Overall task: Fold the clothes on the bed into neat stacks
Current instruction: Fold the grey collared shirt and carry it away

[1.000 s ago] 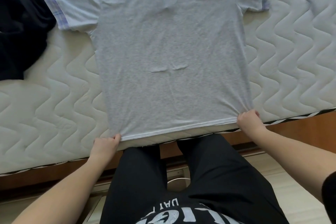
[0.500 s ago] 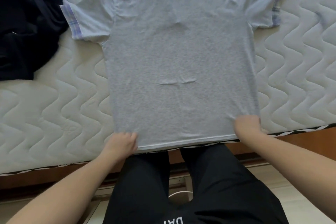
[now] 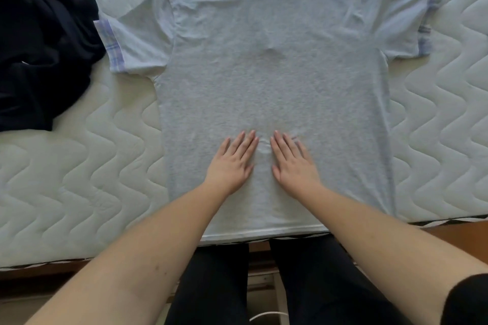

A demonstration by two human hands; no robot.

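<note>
on the mattress [image 3: 66, 187] | grey shirt [image 3: 277, 74] flat | hands: left hand [image 3: 232, 161], right hand [image 3: 293, 163] spread, pressing it

One light grey short-sleeved cotton shirt [image 3: 277, 82] with two plaid-cuffed sleeves, one crumpled black garment [image 3: 39, 42], one white quilted mattress [image 3: 79, 179], and two bare hands, left hand [image 3: 233, 161] and right hand [image 3: 293, 163].
</note>
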